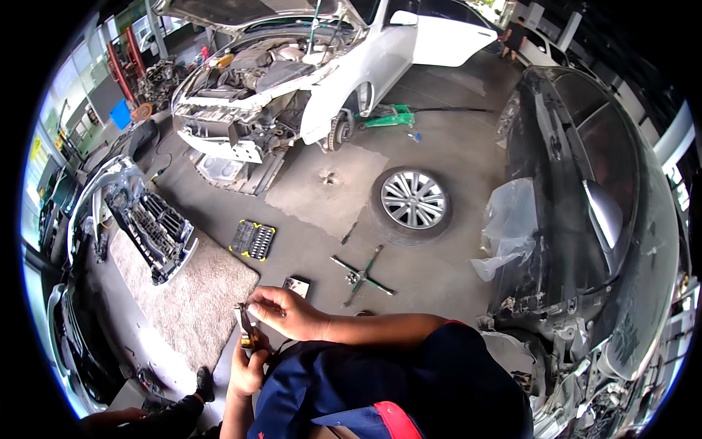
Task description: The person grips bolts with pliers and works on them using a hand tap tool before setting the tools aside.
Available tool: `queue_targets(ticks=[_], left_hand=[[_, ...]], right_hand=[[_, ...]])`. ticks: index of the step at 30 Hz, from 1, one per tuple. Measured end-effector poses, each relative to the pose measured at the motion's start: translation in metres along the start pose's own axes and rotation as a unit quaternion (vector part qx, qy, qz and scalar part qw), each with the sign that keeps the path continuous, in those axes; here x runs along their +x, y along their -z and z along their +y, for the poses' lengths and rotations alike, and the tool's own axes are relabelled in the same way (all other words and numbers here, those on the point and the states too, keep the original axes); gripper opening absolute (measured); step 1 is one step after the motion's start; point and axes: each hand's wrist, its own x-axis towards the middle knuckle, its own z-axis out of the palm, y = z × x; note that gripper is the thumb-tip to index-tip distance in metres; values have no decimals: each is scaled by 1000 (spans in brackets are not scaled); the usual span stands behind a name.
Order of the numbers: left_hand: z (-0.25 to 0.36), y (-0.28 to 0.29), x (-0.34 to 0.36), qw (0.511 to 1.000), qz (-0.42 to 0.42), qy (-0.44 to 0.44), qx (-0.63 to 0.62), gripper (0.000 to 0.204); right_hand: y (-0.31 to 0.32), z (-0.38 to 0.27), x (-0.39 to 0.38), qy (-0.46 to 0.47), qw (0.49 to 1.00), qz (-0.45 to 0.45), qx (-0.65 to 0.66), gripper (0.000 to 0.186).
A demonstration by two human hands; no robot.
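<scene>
My left hand is closed around the lower part of a small dark and yellow-orange tool, held upright low in the view; its exact kind cannot be made out. Just above it, my right hand reaches in from the right with thumb and fingers pinched at the tool's metal upper end. Whether a separate small piece is between those fingertips is too small to tell. Beyond my right hand lies a pale flat rectangular thing with dark edges.
An open socket set, a four-way lug wrench and a wheel lie on the floor. Ahead stands a white car with its hood up, beside a green floor jack. A dark car flanks the right; a bumper part rests on a rug.
</scene>
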Motion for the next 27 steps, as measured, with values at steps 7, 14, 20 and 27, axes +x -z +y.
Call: queue_targets(ticks=[7,14,20,27], left_hand=[[-34,9,1,993,60,-58,79,48],[-46,32,16,916,13,-267,298,71],[18,9,30,907,-19,-266,326,69],[24,-11,33,908,11,-329,258,40]], right_hand=[[-4,-26,1,-217,948,-25,231,19],[22,-40,-7,-429,682,-261,531,42],[37,-56,-8,-321,770,-260,487,46],[46,-76,5,-348,766,-306,445,49]])
